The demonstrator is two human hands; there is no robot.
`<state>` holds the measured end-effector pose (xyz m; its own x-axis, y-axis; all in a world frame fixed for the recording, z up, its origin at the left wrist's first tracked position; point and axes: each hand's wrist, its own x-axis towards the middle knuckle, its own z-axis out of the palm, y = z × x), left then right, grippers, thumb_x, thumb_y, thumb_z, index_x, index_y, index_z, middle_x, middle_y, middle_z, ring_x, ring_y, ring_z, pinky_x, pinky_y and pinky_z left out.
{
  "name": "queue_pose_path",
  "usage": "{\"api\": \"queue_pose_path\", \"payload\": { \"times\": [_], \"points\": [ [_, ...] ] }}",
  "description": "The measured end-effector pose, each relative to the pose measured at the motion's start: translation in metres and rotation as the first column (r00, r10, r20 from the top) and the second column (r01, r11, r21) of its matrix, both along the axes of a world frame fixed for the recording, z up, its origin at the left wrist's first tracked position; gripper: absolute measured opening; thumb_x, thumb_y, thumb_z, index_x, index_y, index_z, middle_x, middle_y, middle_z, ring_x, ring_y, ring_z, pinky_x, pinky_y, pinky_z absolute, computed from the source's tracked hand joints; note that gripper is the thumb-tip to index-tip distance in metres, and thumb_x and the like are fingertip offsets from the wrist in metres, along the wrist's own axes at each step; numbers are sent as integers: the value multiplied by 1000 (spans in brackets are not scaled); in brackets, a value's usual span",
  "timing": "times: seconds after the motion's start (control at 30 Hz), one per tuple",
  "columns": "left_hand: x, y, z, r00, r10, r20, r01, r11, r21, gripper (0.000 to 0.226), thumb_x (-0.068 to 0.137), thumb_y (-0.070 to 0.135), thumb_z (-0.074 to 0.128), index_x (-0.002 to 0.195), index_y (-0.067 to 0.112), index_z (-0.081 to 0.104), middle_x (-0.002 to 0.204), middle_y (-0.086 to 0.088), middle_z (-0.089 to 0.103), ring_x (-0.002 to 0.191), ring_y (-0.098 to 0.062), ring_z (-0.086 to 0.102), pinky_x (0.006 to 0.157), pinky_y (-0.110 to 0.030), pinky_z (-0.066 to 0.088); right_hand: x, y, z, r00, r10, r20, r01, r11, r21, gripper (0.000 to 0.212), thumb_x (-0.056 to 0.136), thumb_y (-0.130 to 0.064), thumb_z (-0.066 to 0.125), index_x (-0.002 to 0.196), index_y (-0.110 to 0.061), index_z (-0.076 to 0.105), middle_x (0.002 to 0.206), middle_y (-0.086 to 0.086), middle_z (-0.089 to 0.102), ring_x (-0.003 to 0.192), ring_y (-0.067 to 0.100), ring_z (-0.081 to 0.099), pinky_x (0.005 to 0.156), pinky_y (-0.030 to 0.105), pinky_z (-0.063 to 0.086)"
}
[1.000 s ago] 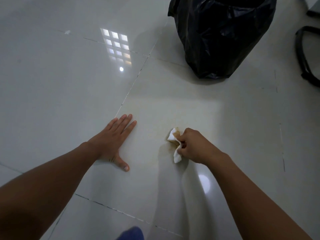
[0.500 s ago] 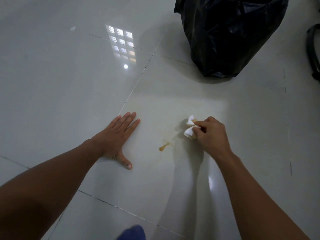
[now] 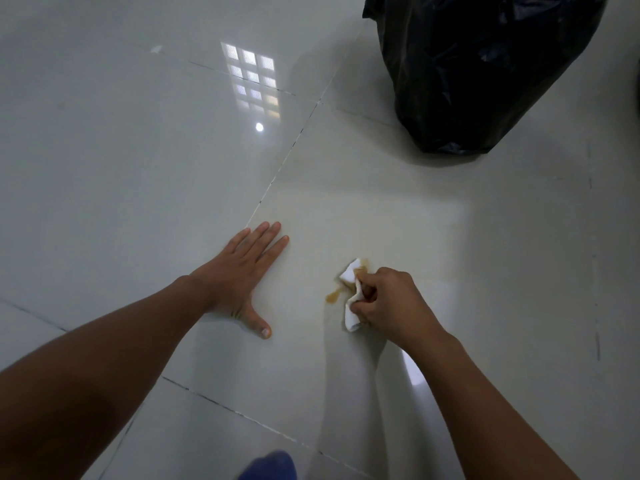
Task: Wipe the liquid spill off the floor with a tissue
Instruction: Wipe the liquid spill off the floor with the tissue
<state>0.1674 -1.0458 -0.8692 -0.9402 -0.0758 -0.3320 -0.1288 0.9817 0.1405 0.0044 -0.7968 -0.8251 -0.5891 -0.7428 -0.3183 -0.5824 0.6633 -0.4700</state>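
The right hand (image 3: 391, 301) was down on the floor (image 3: 381, 209), fingers curled tight around a crumpled white tissue (image 3: 351, 301). The tissue bulged out on the left side of the fist, one corner poking up at the far end, another lobe sticking out at the near end, and its far corner carried a brownish stain. The wad was pressed against the tile. Right at its left edge sat the spill (image 3: 334, 295), a small amber puddle with a thin tail, touching the tissue and lying between the two hands, much closer to the right one.

The left hand (image 3: 242, 271) was flat on the floor, palm down, fingers straight and close together pointing far and to the right, thumb splayed out toward the near side. It held nothing; it simply rested on the tile, left of the spill and apart from it. Its fingertips lay just beside a dark grout line running away to the far right.

The glossy pale tiles caught a bright grid reflection on the far left. A black bag (image 3: 478, 71) stood at the far right, well apart from the hands. At the near edge, between the forearms, a blue shape (image 3: 268, 465) poked in, too blurred to make out.
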Motion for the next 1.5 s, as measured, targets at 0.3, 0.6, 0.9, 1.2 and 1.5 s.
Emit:
{"api": "queue_pose_path", "payload": {
  "times": [0.3, 0.6, 0.9, 1.2, 1.5],
  "points": [
    [1, -1, 0, 1000, -13, -21, 13, 1000, 16, 159, 44, 110, 41, 157, 18, -23, 165, -7, -30, 153, -23, -28, 126, -48, -9, 41, -42, -7, 1000, -7, 21, 8, 999, -38, 9, 75, -21, 67, 69, -18, 61, 58, -7, 41, 60, 5, 44, 43, 10, 22],
    [0, 0, 6, 1000, 0, 30, -1, 1000, 23, 159, 42, 110, 39, 156, 19, -27, 164, -7, -33, 151, -22, -33, 125, -47, -12, 6, -49, -11, 991, -130, -35, 119, 968, -219, 12, 80, -18, 62, 86, -20, 72, 79, -5, 45, 78, 18, 55, 60, 21, 30],
    [-1, 0, 5, 999, -4, 47, 2, 999, 37, 159, 44, 109, 41, 156, 19, -27, 163, -6, -36, 150, -22, -34, 126, -49, -9, 24, -63, 2, 904, 427, -16, -424, 891, -162, 22, 81, -13, 66, 99, -20, 76, 86, -2, 45, 80, 20, 55, 68, 28, 41],
    [-1, 0, 4, 1000, 11, 22, -13, 997, 71, 160, 43, 108, 46, 156, 22, -26, 164, -4, -33, 150, -19, -34, 126, -47, -12, -17, -19, 0, 970, 235, -58, -241, 954, -179, 14, 84, -23, 65, 88, -25, 78, 76, -4, 46, 64, 12, 51, 62, 24, 38],
    [0, -1, 3, 1000, 7, 24, -8, 998, 62, 161, 42, 108, 46, 157, 20, -23, 165, -5, -31, 152, -22, -31, 125, -48, -10, 49, -40, -3, 890, 455, -2, -446, 871, -208, 4, 75, -23, 64, 74, -21, 68, 77, -9, 37, 66, 15, 46, 59, 25, 31]
  ]
}}
